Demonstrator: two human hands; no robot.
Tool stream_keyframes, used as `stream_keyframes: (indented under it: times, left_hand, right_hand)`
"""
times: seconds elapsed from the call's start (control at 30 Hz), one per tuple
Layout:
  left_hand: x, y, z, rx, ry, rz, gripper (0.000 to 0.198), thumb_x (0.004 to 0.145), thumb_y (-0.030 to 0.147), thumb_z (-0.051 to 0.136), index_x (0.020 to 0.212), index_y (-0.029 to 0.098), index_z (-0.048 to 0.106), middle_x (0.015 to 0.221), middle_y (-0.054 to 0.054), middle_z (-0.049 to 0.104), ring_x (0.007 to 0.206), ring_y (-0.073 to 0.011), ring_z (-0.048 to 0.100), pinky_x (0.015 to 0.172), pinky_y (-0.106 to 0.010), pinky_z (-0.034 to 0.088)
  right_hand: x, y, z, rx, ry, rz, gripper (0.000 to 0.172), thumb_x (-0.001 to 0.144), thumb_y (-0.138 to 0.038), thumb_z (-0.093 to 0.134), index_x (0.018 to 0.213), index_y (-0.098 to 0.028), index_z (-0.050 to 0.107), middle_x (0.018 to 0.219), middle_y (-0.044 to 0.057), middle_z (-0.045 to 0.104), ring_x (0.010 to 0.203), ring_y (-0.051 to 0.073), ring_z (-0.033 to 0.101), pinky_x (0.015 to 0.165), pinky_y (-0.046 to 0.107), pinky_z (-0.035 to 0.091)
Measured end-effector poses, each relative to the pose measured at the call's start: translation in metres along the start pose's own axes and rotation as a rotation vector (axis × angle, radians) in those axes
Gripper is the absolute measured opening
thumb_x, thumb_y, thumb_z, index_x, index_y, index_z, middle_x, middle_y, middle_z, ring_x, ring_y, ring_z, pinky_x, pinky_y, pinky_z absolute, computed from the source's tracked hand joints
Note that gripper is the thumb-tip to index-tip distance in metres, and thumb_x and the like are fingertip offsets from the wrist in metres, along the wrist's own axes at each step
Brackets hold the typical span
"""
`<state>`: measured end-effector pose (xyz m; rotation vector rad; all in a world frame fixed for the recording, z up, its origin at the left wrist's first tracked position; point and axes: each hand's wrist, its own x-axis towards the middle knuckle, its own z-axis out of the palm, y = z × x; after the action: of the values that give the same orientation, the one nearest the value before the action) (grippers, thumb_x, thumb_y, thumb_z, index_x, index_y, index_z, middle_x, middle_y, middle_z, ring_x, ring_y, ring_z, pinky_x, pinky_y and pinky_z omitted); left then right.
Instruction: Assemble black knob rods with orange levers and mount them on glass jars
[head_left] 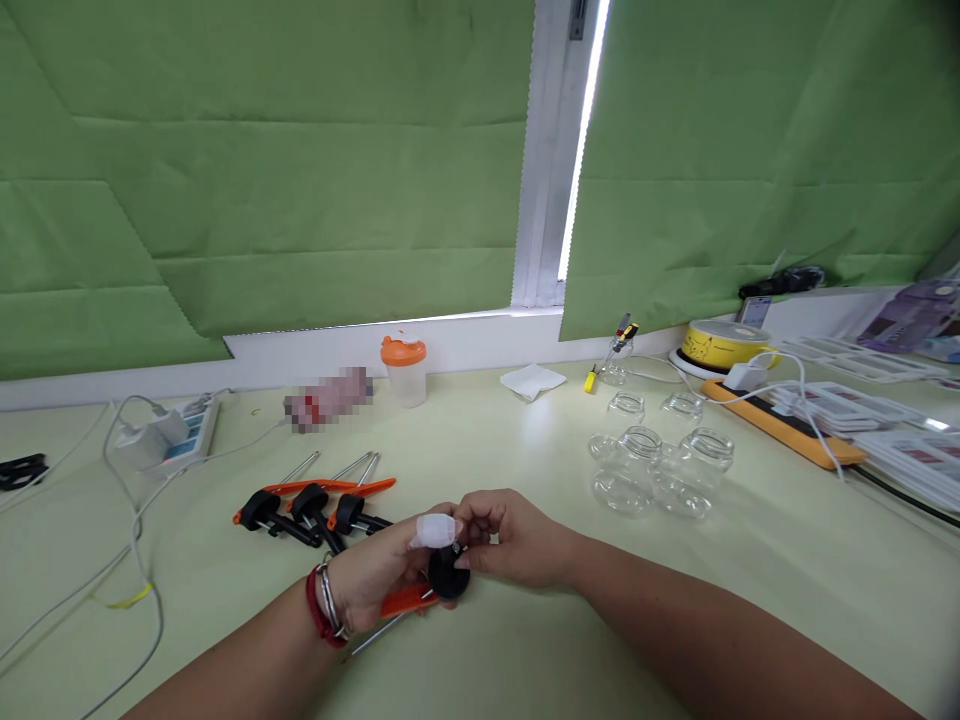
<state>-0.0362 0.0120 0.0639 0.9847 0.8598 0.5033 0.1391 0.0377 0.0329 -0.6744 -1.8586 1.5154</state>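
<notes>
My left hand (pixel 390 565), with a white wrap on one finger, is closed around a piece with a round black cap (pixel 448 577), an orange lever (pixel 405 601) and a thin metal rod (pixel 379 635). My right hand (pixel 517 540) meets it from the right, its thumb at the cap's edge and its fingers pinched above the cap. Whatever small thing may sit between those fingers is hidden. Beyond my left hand lie several like pieces with black caps (pixel 309 500), orange levers (pixel 375 486) and metal rods.
Clear jars (pixel 626 475) stand at the right, with screwdrivers (pixel 619 345) in one behind them. A power strip (pixel 780 425), a yellow tin (pixel 724 343) and white panels (pixel 832 405) lie farther right. Along the back are an orange-lidded cup (pixel 405 372) and tissue (pixel 532 381); cables (pixel 137 530) run left.
</notes>
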Motion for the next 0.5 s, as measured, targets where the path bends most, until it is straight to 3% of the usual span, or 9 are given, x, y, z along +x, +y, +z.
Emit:
stream_keyframes:
  times: [0.23, 0.5]
  left_hand:
    - [0.001, -0.0027, -0.0018, -0.002, 0.014, -0.004, 0.03, 0.071, 0.043, 0.053, 0.085, 0.016, 0.054, 0.072, -0.004, 0.058, 0.064, -0.018, 0.056, 0.059, -0.028, 0.036]
    - [0.0003, -0.0029, -0.002, -0.006, -0.02, 0.002, 0.028, 0.073, 0.043, 0.052, 0.084, 0.018, 0.056, 0.074, -0.003, 0.058, 0.067, -0.0176, 0.057, 0.063, -0.028, 0.037]
  right_hand:
    - [0.0003, 0.0027, 0.0002, 0.026, -0.01, -0.01, 0.018, 0.065, -0.013, 0.066, 0.081, -0.015, 0.057, 0.072, -0.002, 0.055, 0.064, 0.008, 0.05, 0.06, 0.022, 0.041]
    - [0.0005, 0.0005, -0.0002, -0.021, 0.008, -0.057, 0.017, 0.067, -0.025, 0.069, 0.074, -0.014, 0.059, 0.075, 0.0, 0.057, 0.066, 0.01, 0.051, 0.062, 0.024, 0.043]
